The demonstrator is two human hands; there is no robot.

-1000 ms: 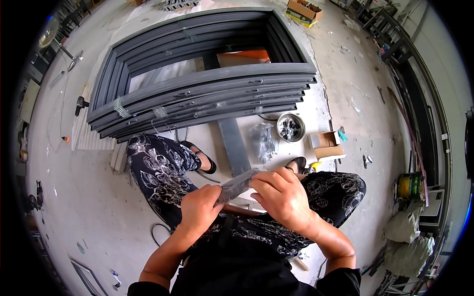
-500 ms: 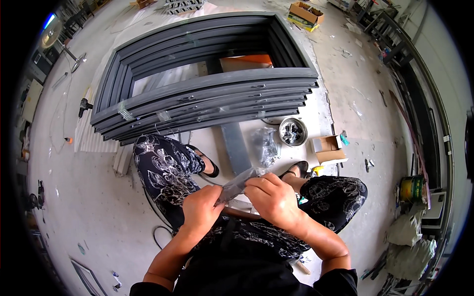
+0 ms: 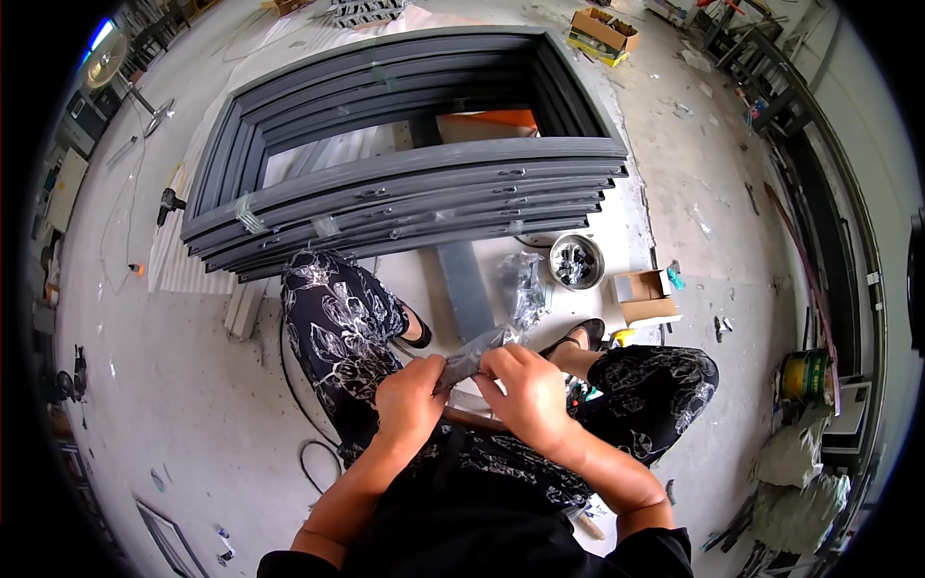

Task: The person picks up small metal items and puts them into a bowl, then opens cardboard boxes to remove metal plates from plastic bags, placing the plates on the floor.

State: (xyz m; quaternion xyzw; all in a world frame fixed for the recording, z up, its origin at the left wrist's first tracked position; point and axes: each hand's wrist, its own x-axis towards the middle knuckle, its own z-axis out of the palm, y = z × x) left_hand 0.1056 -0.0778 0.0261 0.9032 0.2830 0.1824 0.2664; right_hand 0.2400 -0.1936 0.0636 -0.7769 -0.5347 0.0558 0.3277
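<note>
Between my two hands, above my lap, is a clear plastic bag (image 3: 469,358) with something greyish inside that I cannot make out. My left hand (image 3: 412,395) grips its left end with curled fingers. At the other end, my right hand (image 3: 527,383) pinches the plastic, its thumb and fingers closed on it. Beyond my hands a flat grey bar (image 3: 464,289) lies on the floor. Beside that bar sits another clear plastic bag (image 3: 523,284). A round metal bowl (image 3: 576,262) holds several small dark and silvery parts. Right of it stands an open cardboard box (image 3: 646,297).
A stack of dark grey rectangular frames (image 3: 405,188) fills the floor ahead of my knees. A cordless drill (image 3: 170,205) stands by its left side. Further off are a standing fan (image 3: 108,60) and a carton (image 3: 603,37). A tin (image 3: 807,376) stands far right.
The held bag is bunched smaller, and my hands are closer together. My left hand has shifted right and my left knee has swung inward.
</note>
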